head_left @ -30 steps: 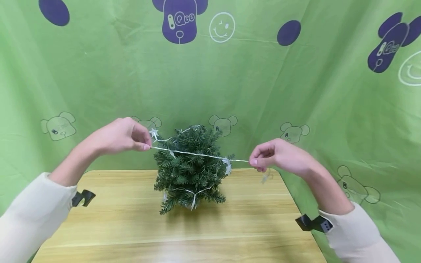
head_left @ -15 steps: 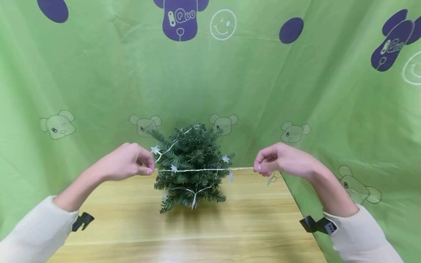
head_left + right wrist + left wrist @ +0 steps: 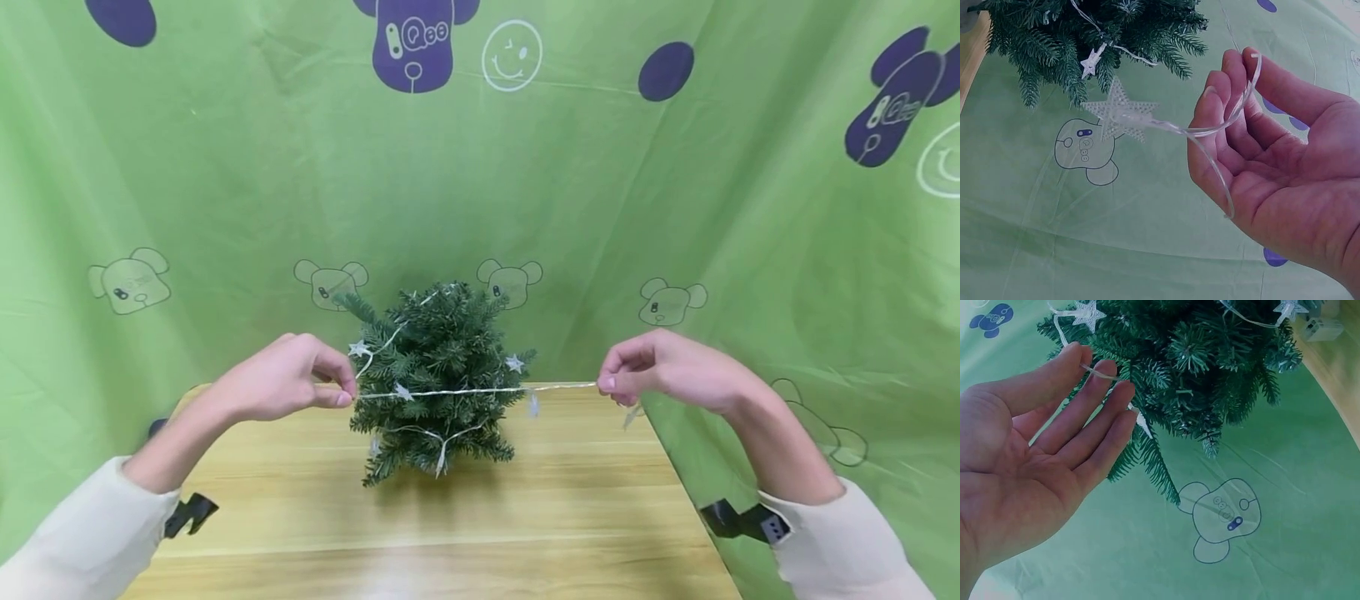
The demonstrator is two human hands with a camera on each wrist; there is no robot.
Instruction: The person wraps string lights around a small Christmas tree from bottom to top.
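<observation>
A small green Christmas tree (image 3: 450,350) stands at the table's far side. In front of it, a white star string light (image 3: 480,390) is stretched nearly level. My left hand (image 3: 281,382) pinches the wire between thumb and forefinger at the tree's left side. Well off to the right, my right hand (image 3: 678,375) pinches the other end of this stretch. In the right wrist view, a clear star (image 3: 1119,117) and a cut-looking wire tip (image 3: 1229,216) hang by the right fingers. Another strand (image 3: 420,431) drapes over the lower branches, and more wire loops up the tree's left side.
The light wood table (image 3: 450,533) ends not far behind the tree. Green printed cloth (image 3: 480,183) hangs at the back and both sides. In the left wrist view, a small pale box (image 3: 1324,329) sits near the tree's base.
Both hands have come down, the left one farther, so the stretched wire went from slanted to nearly level and lower across the tree. My right hand has also shifted to the right.
</observation>
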